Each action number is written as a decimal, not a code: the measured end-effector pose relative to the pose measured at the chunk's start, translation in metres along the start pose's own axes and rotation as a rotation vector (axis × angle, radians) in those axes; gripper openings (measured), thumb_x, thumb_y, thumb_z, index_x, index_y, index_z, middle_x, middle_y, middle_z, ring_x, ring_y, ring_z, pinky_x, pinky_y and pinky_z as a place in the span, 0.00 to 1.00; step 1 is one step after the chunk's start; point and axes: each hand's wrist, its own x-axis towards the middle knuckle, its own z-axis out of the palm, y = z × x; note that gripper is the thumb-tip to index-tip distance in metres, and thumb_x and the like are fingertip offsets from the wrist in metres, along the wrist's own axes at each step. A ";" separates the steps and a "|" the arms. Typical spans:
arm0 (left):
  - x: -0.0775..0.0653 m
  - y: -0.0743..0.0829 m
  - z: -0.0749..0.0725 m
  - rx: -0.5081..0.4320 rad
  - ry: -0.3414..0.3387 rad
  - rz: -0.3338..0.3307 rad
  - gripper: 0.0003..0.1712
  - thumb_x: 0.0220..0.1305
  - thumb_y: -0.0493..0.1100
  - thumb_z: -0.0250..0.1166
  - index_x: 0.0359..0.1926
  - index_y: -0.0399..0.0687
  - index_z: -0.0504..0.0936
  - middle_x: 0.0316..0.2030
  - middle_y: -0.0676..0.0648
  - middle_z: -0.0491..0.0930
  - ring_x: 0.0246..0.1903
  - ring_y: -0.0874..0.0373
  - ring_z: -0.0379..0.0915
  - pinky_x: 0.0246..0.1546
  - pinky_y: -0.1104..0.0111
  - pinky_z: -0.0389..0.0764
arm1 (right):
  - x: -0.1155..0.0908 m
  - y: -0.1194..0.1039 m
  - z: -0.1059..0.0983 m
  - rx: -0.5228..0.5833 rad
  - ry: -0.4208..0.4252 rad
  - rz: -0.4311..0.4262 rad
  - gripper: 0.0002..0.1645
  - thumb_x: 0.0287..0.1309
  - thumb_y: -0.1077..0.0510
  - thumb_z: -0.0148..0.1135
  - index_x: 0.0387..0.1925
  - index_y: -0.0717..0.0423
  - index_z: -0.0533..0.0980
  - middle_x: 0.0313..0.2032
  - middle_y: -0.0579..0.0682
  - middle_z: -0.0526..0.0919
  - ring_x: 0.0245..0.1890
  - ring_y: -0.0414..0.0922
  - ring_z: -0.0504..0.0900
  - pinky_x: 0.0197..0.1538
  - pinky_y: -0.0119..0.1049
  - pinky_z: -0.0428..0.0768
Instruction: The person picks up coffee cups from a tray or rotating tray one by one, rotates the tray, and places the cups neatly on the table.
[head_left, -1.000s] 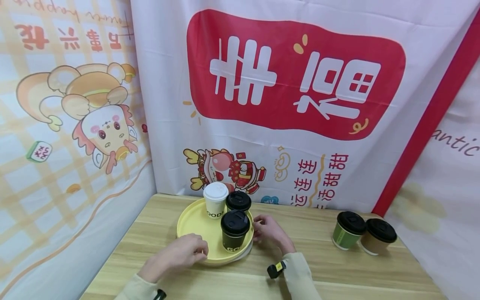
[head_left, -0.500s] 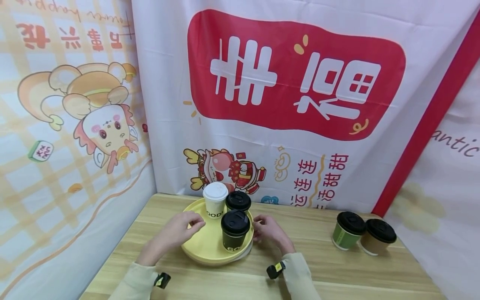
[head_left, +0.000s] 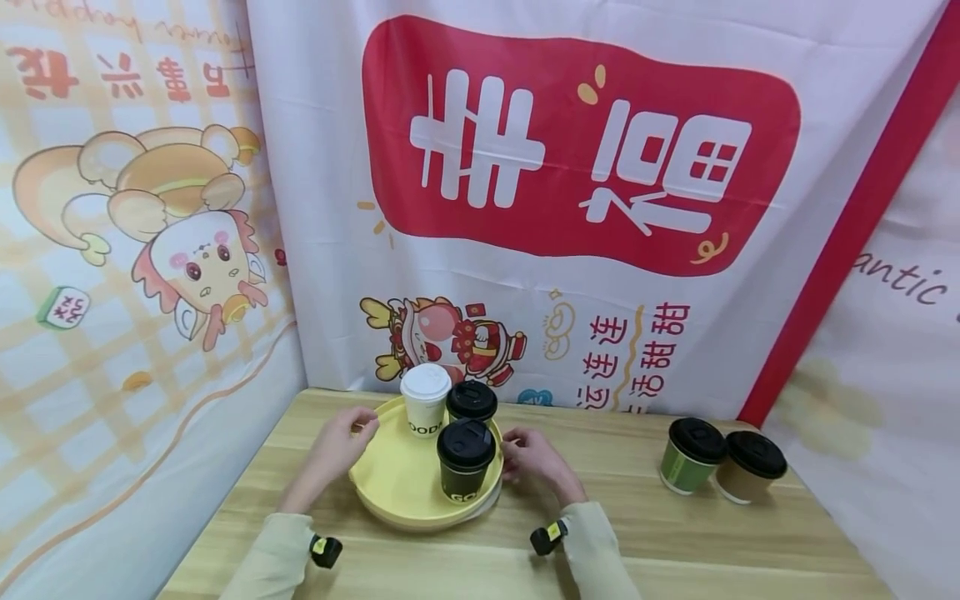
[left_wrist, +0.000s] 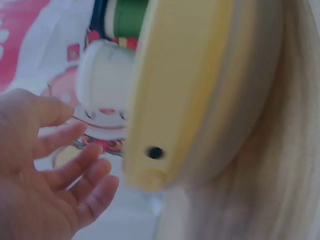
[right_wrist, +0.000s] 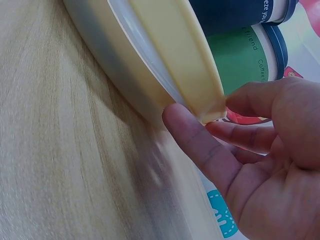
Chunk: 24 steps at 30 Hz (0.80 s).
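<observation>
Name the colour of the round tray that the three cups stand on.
The round tray is pale yellow, best seen in the head view.

Three cups point(head_left: 464, 460) on the tray point(head_left: 397, 477)

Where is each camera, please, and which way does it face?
Head: worn there, facing forward and down at the yellow tray; left hand, right hand and sleeves show.
Left wrist: worn there, facing the tray and white cup; left hand shows.
Right wrist: worn there, facing the tray's rim; right hand shows.
Both wrist views share this tray.
</observation>
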 end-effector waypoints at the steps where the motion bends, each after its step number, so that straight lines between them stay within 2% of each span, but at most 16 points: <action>1: 0.002 -0.005 0.001 -0.020 -0.001 -0.037 0.17 0.66 0.47 0.56 0.50 0.41 0.76 0.44 0.43 0.79 0.44 0.49 0.75 0.46 0.56 0.77 | -0.003 -0.004 0.001 0.002 -0.001 -0.003 0.14 0.63 0.61 0.51 0.45 0.69 0.71 0.29 0.58 0.81 0.31 0.62 0.82 0.34 0.55 0.80; 4: 0.005 -0.021 -0.003 -0.055 0.023 -0.108 0.20 0.67 0.48 0.54 0.53 0.41 0.74 0.47 0.40 0.78 0.46 0.46 0.74 0.48 0.54 0.75 | -0.003 -0.006 0.003 0.009 0.000 -0.008 0.15 0.64 0.61 0.50 0.45 0.70 0.71 0.29 0.60 0.81 0.32 0.64 0.81 0.35 0.57 0.79; 9: 0.009 -0.035 -0.015 -0.051 0.058 -0.156 0.23 0.68 0.52 0.51 0.55 0.42 0.73 0.49 0.38 0.77 0.48 0.44 0.72 0.50 0.51 0.72 | 0.000 -0.001 0.004 0.002 -0.006 0.006 0.14 0.64 0.60 0.50 0.45 0.67 0.71 0.29 0.58 0.81 0.30 0.59 0.82 0.33 0.53 0.81; 14: 0.014 -0.036 -0.018 -0.064 -0.003 -0.181 0.27 0.68 0.55 0.50 0.58 0.40 0.71 0.52 0.35 0.75 0.52 0.41 0.70 0.53 0.49 0.70 | -0.001 -0.004 0.001 -0.009 0.005 0.015 0.14 0.64 0.60 0.50 0.45 0.67 0.71 0.29 0.57 0.80 0.29 0.58 0.82 0.33 0.52 0.81; 20: 0.014 -0.039 -0.018 -0.101 -0.104 -0.276 0.38 0.66 0.65 0.44 0.61 0.38 0.66 0.58 0.32 0.68 0.57 0.37 0.64 0.57 0.47 0.65 | 0.000 -0.003 -0.001 -0.004 -0.005 0.015 0.13 0.64 0.60 0.50 0.45 0.67 0.71 0.29 0.57 0.80 0.29 0.58 0.82 0.34 0.53 0.81; 24: 0.013 -0.043 -0.013 -0.168 -0.153 -0.315 0.34 0.69 0.60 0.45 0.62 0.38 0.66 0.59 0.32 0.67 0.55 0.39 0.66 0.56 0.48 0.67 | 0.001 -0.001 0.000 0.003 -0.009 0.023 0.13 0.64 0.60 0.51 0.45 0.66 0.72 0.29 0.58 0.81 0.30 0.59 0.82 0.34 0.53 0.81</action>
